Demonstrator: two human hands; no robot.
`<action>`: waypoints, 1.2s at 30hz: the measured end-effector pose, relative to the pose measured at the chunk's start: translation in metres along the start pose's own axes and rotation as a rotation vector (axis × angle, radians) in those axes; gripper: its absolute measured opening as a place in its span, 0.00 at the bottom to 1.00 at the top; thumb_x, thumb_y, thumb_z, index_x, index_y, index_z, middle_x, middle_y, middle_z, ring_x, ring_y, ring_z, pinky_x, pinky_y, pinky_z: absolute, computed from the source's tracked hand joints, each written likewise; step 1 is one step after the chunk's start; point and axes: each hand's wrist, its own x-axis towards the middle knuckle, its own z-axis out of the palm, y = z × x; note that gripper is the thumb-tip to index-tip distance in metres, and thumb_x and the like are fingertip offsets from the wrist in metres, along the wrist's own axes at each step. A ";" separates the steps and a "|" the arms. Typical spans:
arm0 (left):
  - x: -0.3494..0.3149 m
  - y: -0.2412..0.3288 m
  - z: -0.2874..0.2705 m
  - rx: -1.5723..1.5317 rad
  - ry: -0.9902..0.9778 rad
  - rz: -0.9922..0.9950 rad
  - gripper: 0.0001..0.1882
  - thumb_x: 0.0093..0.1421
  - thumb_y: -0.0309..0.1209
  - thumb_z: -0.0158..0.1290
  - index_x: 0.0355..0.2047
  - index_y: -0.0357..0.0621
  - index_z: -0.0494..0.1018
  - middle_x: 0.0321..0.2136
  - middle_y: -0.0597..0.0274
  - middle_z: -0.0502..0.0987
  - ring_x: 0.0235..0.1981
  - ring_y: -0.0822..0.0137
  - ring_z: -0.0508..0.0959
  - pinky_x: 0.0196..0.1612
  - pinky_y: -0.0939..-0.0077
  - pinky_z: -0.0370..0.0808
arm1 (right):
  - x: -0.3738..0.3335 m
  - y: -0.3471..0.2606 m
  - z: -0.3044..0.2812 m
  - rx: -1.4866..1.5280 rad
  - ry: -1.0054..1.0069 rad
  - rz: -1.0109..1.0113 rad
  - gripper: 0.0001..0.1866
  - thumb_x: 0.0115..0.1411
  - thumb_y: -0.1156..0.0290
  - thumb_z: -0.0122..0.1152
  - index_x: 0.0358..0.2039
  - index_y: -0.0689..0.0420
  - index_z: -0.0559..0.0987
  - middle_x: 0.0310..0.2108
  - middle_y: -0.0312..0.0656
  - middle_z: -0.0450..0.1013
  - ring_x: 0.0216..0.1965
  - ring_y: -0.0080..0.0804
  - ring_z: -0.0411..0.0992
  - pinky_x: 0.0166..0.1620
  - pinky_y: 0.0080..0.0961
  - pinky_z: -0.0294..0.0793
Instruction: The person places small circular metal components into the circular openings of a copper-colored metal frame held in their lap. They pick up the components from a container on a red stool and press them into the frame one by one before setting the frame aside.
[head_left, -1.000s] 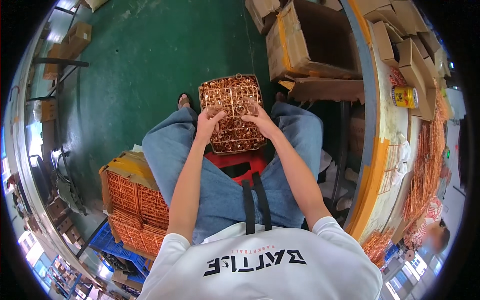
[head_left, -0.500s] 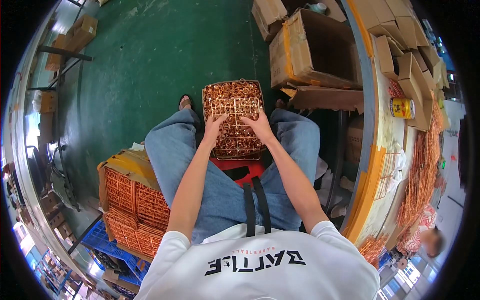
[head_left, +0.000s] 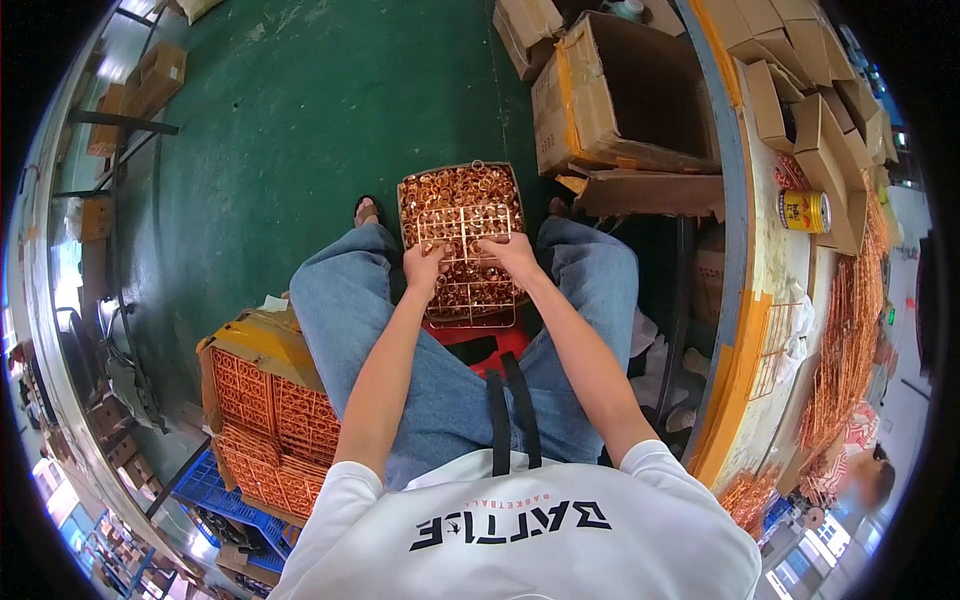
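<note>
A copper-coloured rectangular wire rack [head_left: 464, 222] is held between my two hands, over an open cardboard box of loose copper-coloured rings [head_left: 460, 186] that stands between my knees. My left hand [head_left: 426, 267] grips the rack near its left side, fingers curled inward. Across from it, my right hand [head_left: 512, 260] grips the right side, thumb and fingers pointing to the middle. Small rings show in the rack's upper part, but against the pile I cannot tell which are attached. The lower part of the rack reaches back over the box's near edge.
On my left, a cardboard box of copper-coloured wire racks [head_left: 270, 400] rests by a blue plastic crate [head_left: 225, 500]. A large open carton [head_left: 600, 100] stands far right. The right-hand bench [head_left: 765, 270] bears a yellow can [head_left: 804, 212] and wire racks. Another person [head_left: 850, 475] is at far right.
My hands and the wire rack have shifted slightly toward me, and the fingers have curled in more. The whole view has also moved a little.
</note>
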 end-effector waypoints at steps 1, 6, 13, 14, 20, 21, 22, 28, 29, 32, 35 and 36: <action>0.000 0.000 0.002 -0.033 0.039 -0.046 0.05 0.55 0.23 0.52 0.33 0.38 0.72 0.27 0.62 0.76 0.23 0.72 0.76 0.21 0.83 0.72 | 0.002 0.003 -0.002 0.003 0.005 0.002 0.07 0.53 0.78 0.59 0.32 0.68 0.76 0.30 0.42 0.74 0.31 0.29 0.75 0.31 0.23 0.78; -0.003 0.006 0.011 0.054 -0.045 -0.173 0.13 0.56 0.26 0.49 0.42 0.40 0.67 0.35 0.59 0.74 0.31 0.65 0.78 0.34 0.74 0.76 | 0.014 0.022 -0.008 -0.100 0.178 -0.111 0.04 0.51 0.79 0.55 0.26 0.68 0.75 0.27 0.46 0.74 0.26 0.32 0.75 0.29 0.26 0.78; 0.004 0.016 0.003 -0.122 -0.128 -0.285 0.13 0.58 0.34 0.44 0.41 0.42 0.68 0.35 0.62 0.72 0.33 0.66 0.74 0.37 0.72 0.74 | 0.026 0.028 -0.017 -0.530 0.328 -0.240 0.09 0.48 0.74 0.59 0.27 0.68 0.75 0.27 0.50 0.74 0.29 0.40 0.73 0.34 0.35 0.70; 0.006 0.014 0.002 -0.086 -0.144 -0.251 0.12 0.61 0.36 0.40 0.37 0.42 0.67 0.33 0.63 0.70 0.32 0.67 0.71 0.37 0.71 0.75 | 0.030 0.028 -0.019 -0.555 0.341 -0.230 0.11 0.49 0.73 0.59 0.29 0.69 0.75 0.28 0.51 0.74 0.31 0.42 0.73 0.35 0.35 0.70; 0.004 0.009 0.005 -0.057 -0.153 -0.198 0.13 0.60 0.33 0.41 0.44 0.43 0.66 0.39 0.61 0.68 0.40 0.66 0.70 0.41 0.64 0.75 | 0.029 0.029 -0.014 -0.691 0.542 -0.198 0.12 0.47 0.71 0.62 0.30 0.66 0.74 0.28 0.49 0.73 0.30 0.42 0.73 0.32 0.34 0.71; 0.000 0.013 0.016 -0.051 -0.178 -0.196 0.13 0.61 0.32 0.41 0.45 0.42 0.65 0.43 0.58 0.67 0.44 0.63 0.70 0.43 0.62 0.76 | 0.030 0.031 -0.021 -0.640 0.602 -0.167 0.13 0.46 0.71 0.64 0.30 0.65 0.75 0.28 0.50 0.74 0.30 0.42 0.74 0.32 0.34 0.72; -0.005 0.018 0.020 -0.080 -0.206 -0.235 0.14 0.59 0.30 0.43 0.46 0.42 0.63 0.46 0.57 0.67 0.47 0.61 0.69 0.45 0.61 0.75 | 0.025 0.031 -0.020 -0.620 0.578 -0.248 0.13 0.44 0.71 0.64 0.30 0.63 0.76 0.28 0.50 0.74 0.29 0.41 0.74 0.32 0.35 0.73; -0.002 0.012 0.015 -0.148 -0.297 -0.311 0.28 0.59 0.47 0.44 0.57 0.51 0.58 0.57 0.59 0.58 0.56 0.58 0.62 0.56 0.52 0.63 | 0.042 0.054 -0.018 -0.637 0.658 -0.277 0.13 0.42 0.78 0.53 0.32 0.61 0.76 0.32 0.57 0.72 0.36 0.52 0.72 0.40 0.42 0.71; -0.009 0.009 0.005 -0.134 -0.208 -0.241 0.29 0.60 0.50 0.43 0.57 0.50 0.57 0.58 0.60 0.57 0.56 0.58 0.61 0.56 0.53 0.62 | 0.027 0.050 -0.006 -0.448 0.638 -0.197 0.15 0.43 0.79 0.52 0.35 0.63 0.75 0.33 0.58 0.72 0.37 0.52 0.72 0.42 0.41 0.71; 0.004 0.014 -0.032 -0.166 -0.275 -0.156 0.30 0.62 0.50 0.42 0.59 0.48 0.55 0.57 0.61 0.59 0.57 0.59 0.59 0.55 0.62 0.64 | -0.023 0.002 0.008 -0.482 0.401 -0.167 0.15 0.46 0.74 0.54 0.36 0.63 0.75 0.32 0.55 0.73 0.36 0.50 0.72 0.41 0.38 0.72; 0.009 0.034 -0.015 -0.212 -0.629 -0.092 0.30 0.62 0.49 0.42 0.59 0.46 0.54 0.59 0.63 0.57 0.58 0.62 0.59 0.55 0.74 0.64 | -0.066 -0.001 -0.027 -0.089 0.123 -0.277 0.12 0.51 0.66 0.58 0.32 0.61 0.75 0.25 0.40 0.73 0.26 0.27 0.73 0.29 0.25 0.73; 0.010 0.054 -0.031 -0.186 -0.661 -0.036 0.31 0.62 0.49 0.41 0.60 0.45 0.54 0.60 0.63 0.56 0.59 0.62 0.58 0.56 0.75 0.63 | -0.090 -0.016 -0.014 -0.163 0.091 -0.356 0.12 0.56 0.63 0.56 0.31 0.61 0.74 0.24 0.40 0.74 0.24 0.27 0.74 0.28 0.24 0.72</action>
